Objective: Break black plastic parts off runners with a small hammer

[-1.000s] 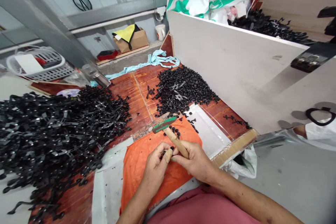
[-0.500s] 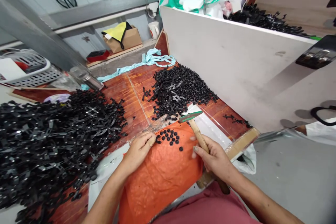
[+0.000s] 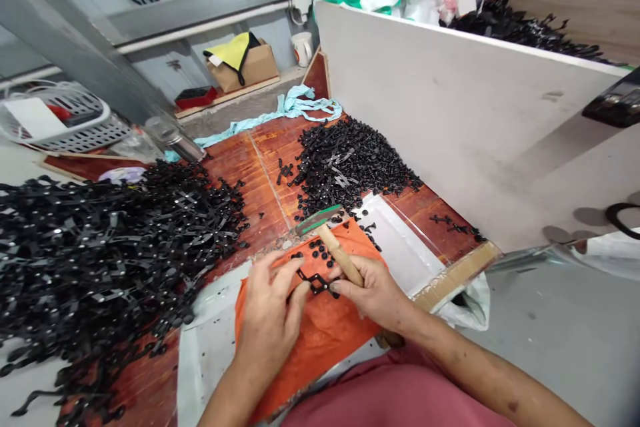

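My left hand (image 3: 273, 310) is closed, thumb and fingers at the left end of a small black folding lattice link (image 3: 319, 285). The link stretches over an orange cloth (image 3: 320, 340). My right hand (image 3: 373, 290) wraps round the wooden handle of a hammer (image 3: 341, 255), whose green-edged head points away from me. Its thumb and finger also touch the link's right end. Beyond the link, several small round black caps (image 3: 323, 253) lie on the cloth, partly behind the hammer handle.
A large heap of black lattice links (image 3: 100, 260) covers the left of the wooden table (image 3: 260, 160). A pile of small black parts (image 3: 355, 160) lies ahead, against a white upright board (image 3: 450, 113). A white tray (image 3: 405, 240) sits right of the cloth.
A black lattice link now spans between my hands over the cloth. My right hand has moved left with the hammer; my left hand has turned and its fingers now pinch the link.
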### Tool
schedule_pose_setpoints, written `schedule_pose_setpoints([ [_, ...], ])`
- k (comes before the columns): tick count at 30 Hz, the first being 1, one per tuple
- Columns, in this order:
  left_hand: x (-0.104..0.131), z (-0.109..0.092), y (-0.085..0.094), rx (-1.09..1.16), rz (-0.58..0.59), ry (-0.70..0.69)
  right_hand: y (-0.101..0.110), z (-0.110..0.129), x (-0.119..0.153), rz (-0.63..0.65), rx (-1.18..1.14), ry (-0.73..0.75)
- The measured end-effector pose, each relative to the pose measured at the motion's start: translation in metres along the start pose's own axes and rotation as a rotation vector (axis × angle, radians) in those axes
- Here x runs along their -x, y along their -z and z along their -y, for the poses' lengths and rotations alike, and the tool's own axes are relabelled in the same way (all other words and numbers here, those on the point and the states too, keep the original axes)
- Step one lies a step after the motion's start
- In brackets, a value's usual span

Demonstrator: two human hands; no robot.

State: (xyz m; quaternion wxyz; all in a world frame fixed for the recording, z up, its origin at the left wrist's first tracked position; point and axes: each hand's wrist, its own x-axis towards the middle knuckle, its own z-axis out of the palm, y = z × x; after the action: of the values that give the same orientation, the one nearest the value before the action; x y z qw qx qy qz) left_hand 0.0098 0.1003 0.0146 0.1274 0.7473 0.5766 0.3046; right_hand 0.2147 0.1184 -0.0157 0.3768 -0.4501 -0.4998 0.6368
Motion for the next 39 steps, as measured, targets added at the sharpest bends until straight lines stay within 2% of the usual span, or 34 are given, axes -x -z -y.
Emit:
schedule_pose_setpoints([
  [1, 0.003, 0.003, 0.002, -0.031, -0.026, 0.031, 0.0, -0.001, 0.002, -0.007, -0.01, -0.019],
  [3, 0.006, 0.006, 0.003, 0.052, 0.077, 0.113, 0.0, -0.001, 0.006, -0.016, 0.01, -0.017],
  [6, 0.004, 0.002, -0.003, 0.437, 0.388, 0.26, -0.005, 0.001, 0.009, -0.011, 0.061, 0.046],
  [8, 0.0, -0.003, -0.009, 0.717, 0.503, 0.4, -0.009, 0.004, 0.009, 0.003, 0.062, 0.067],
  [9, -0.003, -0.004, -0.012, 0.828, 0.519, 0.472, -0.009, 0.005, 0.009, 0.005, 0.061, 0.074],
  [12, -0.016, 0.001, -0.013, 0.968, 0.428, 0.642, -0.002, 0.008, 0.011, -0.034, 0.143, 0.108],
  [15, -0.036, 0.019, -0.01, 0.991, 0.342, 0.732, 0.021, 0.005, 0.018, -0.145, 0.317, 0.137],
  [19, -0.057, 0.041, -0.015, 1.011, 0.395, 0.793, 0.054, -0.013, 0.035, -0.208, 0.4, 0.061],
  [22, -0.063, 0.046, -0.024, 1.001, 0.408, 0.809, 0.068, -0.03, 0.044, -0.237, 0.366, -0.017],
  [28, -0.065, 0.044, -0.033, 0.964, 0.413, 0.804, 0.071, -0.04, 0.045, -0.237, 0.305, -0.122],
  [34, -0.064, 0.047, -0.037, 0.931, 0.407, 0.796, 0.071, -0.039, 0.043, -0.226, 0.289, -0.128],
  [39, -0.062, 0.051, -0.036, 0.986, 0.399, 0.788, 0.071, -0.038, 0.043, -0.221, 0.302, -0.124],
])
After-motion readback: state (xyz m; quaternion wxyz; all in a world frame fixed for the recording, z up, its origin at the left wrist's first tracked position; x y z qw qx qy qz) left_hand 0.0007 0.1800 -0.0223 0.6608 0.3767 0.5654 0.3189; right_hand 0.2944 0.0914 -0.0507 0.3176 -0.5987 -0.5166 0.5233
